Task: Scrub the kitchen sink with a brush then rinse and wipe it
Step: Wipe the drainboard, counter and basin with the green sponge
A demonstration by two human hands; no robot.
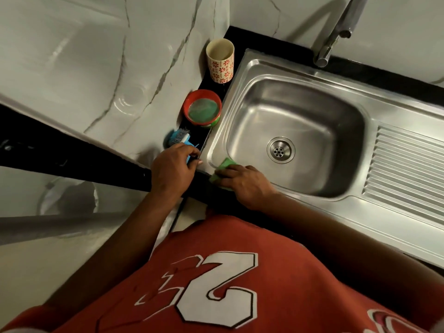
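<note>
Stainless sink (242, 75): shiny single basin, round strainer drain, ribbed drainboard at right, set in black counter (242, 34). Left hand (173, 169) grips blue brush (179, 138) over counter, just left of sink. Right hand (242, 186) holds green sponge (225, 165) on sink's near-left rim corner.

One head-worn view, wide-angle, edges bending. It is looking steeply down from above the person's chest and facing forward into the counter corner. The red shirt (288, 272) is filling the bottom of the frame, with both forearms running up toward centre. The sink (264, 66) is sitting right of centre and running off the right edge; the tap (338, 32) is getting cropped at top right. The camera is sitting close: the brush (177, 137) in the left hand (171, 169) and the sponge (225, 163) under the right hand (242, 186) are reading clearly near mid-frame.
</note>
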